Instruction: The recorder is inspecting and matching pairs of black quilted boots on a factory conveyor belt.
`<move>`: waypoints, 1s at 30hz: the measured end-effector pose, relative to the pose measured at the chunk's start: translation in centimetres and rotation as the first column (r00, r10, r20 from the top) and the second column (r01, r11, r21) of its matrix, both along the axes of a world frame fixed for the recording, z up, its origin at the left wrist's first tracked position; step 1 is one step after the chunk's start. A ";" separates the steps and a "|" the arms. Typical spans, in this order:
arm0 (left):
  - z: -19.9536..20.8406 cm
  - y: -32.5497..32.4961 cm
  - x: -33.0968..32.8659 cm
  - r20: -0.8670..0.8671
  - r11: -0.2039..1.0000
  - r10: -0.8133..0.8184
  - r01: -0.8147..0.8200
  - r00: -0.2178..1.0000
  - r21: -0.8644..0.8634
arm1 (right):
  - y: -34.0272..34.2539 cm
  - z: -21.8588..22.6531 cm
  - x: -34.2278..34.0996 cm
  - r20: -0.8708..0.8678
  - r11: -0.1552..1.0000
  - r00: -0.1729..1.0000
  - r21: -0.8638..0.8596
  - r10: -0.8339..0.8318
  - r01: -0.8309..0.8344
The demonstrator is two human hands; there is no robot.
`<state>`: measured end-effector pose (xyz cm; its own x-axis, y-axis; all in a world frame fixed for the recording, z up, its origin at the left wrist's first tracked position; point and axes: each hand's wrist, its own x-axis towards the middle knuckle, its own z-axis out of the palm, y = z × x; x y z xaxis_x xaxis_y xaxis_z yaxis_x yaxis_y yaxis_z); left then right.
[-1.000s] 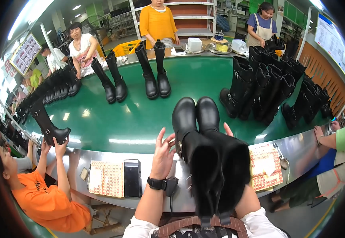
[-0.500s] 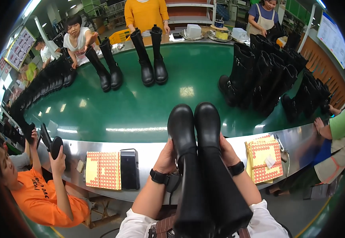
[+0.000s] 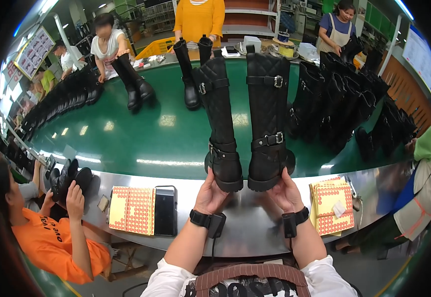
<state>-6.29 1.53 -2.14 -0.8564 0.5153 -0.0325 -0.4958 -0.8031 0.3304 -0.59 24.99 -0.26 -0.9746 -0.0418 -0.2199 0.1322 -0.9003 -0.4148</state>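
My left hand (image 3: 211,194) grips the heel end of a tall black boot (image 3: 220,119) with a quilted shaft and buckled straps. In my right hand (image 3: 286,194) is a matching tall black boot (image 3: 267,116), held likewise low around the heel. Both boots stand upright side by side over the near side of the green surface, a narrow gap between them. Their heels point toward me. Fingers wrapped around the far sides of the heels are partly hidden. A wristband with a small black box sits on each wrist.
Yellow sticker sheets (image 3: 131,210) and a black phone (image 3: 166,210) lie left on the metal edge (image 3: 191,242); more sticker sheets (image 3: 333,208) lie right. Black boots (image 3: 334,104) crowd the green table (image 3: 176,143) at right, with a row (image 3: 59,101) at far left. Co-workers surround it.
The boots have swung from tilted toward me, toes away, to upright with shafts up and heels facing me. At left, the co-worker in orange has lowered their footwear; far-left boots have shifted together.
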 end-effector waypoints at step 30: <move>-0.4 0.1 0.2 -0.029 0.982 0.096 -0.099 0.995 -0.159 | -0.2 -0.4 0.2 -0.103 0.969 0.994 0.247 0.033 -0.007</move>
<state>-6.10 1.65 -2.58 -0.9037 0.4188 -0.0889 -0.4090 -0.7832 0.4684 -0.41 24.83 -0.65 -0.9924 -0.0191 -0.1215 0.0925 -0.7666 -0.6354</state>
